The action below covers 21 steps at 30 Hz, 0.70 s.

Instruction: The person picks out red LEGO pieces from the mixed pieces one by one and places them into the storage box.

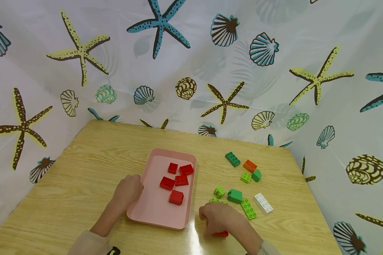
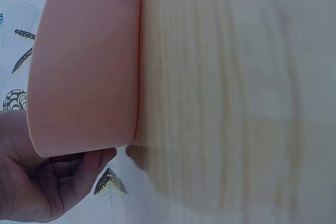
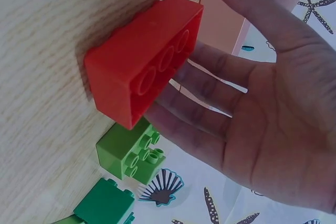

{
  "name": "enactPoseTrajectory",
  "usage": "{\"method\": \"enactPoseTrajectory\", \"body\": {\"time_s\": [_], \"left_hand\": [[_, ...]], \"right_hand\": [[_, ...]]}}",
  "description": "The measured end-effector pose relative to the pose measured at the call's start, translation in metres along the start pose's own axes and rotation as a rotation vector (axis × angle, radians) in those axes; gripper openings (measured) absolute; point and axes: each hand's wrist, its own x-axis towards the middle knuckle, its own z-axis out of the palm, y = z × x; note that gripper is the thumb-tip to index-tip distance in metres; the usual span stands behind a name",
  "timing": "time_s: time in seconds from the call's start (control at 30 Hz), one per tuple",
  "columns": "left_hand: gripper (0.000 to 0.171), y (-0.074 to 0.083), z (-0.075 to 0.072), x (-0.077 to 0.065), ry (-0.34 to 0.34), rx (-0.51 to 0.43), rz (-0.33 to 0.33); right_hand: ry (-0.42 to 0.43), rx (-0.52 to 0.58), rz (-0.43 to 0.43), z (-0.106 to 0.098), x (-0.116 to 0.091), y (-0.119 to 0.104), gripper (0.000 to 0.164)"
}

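A pink tray [image 1: 159, 224] holds several red bricks [image 1: 167, 183]. My left hand [image 1: 131, 191] grips the tray's left side, its curled fingers against the outer wall in the left wrist view; the thumb is hidden there. Right of the tray, my right hand [image 1: 220, 216] reaches down over a red brick [image 1: 221, 233] on the table. The right wrist view shows this red brick [image 3: 144, 56] on its side, hollow underside toward the palm. The right fingers extend behind it, the thumb stands apart; whether the hidden fingertips touch it I cannot tell.
Beyond my right hand lie lime green bricks [image 1: 249, 209], dark green bricks [image 1: 234, 196], a white brick [image 1: 263, 203] and an orange brick [image 1: 250, 165]. The wooden table [image 1: 108, 152] is bordered by a patterned curtain [image 1: 178, 60].
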Motion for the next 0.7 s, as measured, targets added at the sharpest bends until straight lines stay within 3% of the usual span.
{"method": "enactPoseTrajectory", "body": {"time_s": [0.3, 0.7], "left_hand": [[0.016, 0.0004, -0.0011, 0.0007, -0.009, -0.020, -0.013], [0.016, 0.0019, -0.0024, 0.0007, -0.040, -0.043, -0.044]], "right_hand": [[0.005, -0.015, 0.003, 0.0008, -0.0048, 0.0001, 0.037], [0.019, 0.022, 0.014, 0.0024, -0.0062, 0.0017, 0.028]]}}
